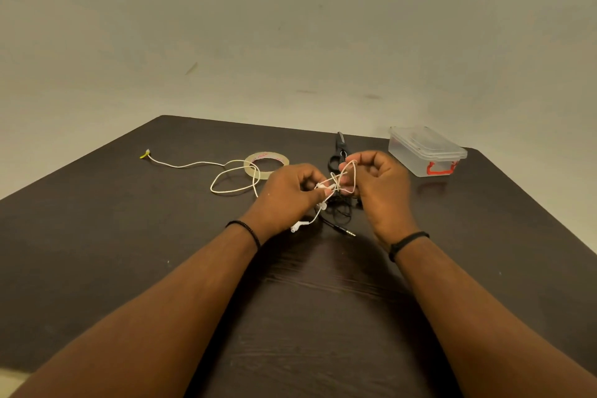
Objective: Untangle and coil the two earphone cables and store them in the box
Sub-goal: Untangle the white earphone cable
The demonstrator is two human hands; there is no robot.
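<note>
A white earphone cable (223,185) loops across the dark table and runs left to its yellow-tipped plug (144,154). Its knotted end is lifted between my hands. My left hand (287,192) pinches the white knot from the left, and my right hand (378,186) grips loops of the same knot from the right. A white earbud (298,226) dangles below my left hand. The black earphone cable (339,213) lies bunched on the table under the knot, its jack (347,231) pointing right. The clear plastic box (426,152) with red latches stands closed at the back right.
A roll of clear tape (266,165) lies behind my left hand, with the white cable crossing it. Black scissors (339,149) lie behind my right hand. The table's far edge (258,124) meets a plain wall.
</note>
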